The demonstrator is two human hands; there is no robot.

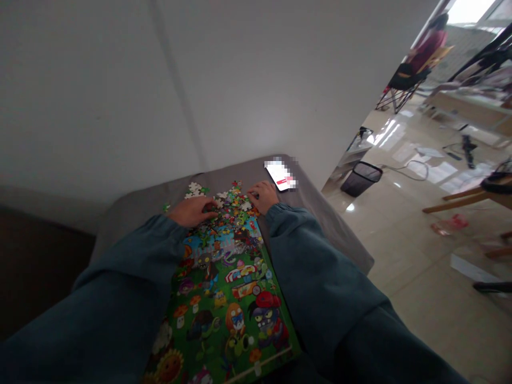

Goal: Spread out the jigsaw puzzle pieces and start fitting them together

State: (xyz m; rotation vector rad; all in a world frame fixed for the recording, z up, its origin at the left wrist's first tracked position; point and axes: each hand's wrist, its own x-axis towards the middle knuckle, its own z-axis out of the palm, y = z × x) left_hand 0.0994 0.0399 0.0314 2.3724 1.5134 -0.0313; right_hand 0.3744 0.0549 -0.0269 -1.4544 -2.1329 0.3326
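Observation:
A loose heap of small jigsaw puzzle pieces (230, 205) lies at the far end of a colourful cartoon puzzle picture (224, 288) on a grey cloth-covered surface. My left hand (192, 211) rests at the left of the heap, thumb and forefinger apart over the pieces. On the right side of the heap is my right hand (264, 197), its bent fingers touching pieces, with no piece plainly held. Several pieces show their pale backs, including a small group (195, 189) beyond my left hand. Both forearms in blue-grey sleeves flank the picture.
A lit phone (281, 175) lies just beyond my right hand, near the far right corner of the grey cloth (340, 234). A pale wall (240, 80) stands behind. To the right are a dark bin (361, 178), cables on a shiny floor and a seated person (430, 48).

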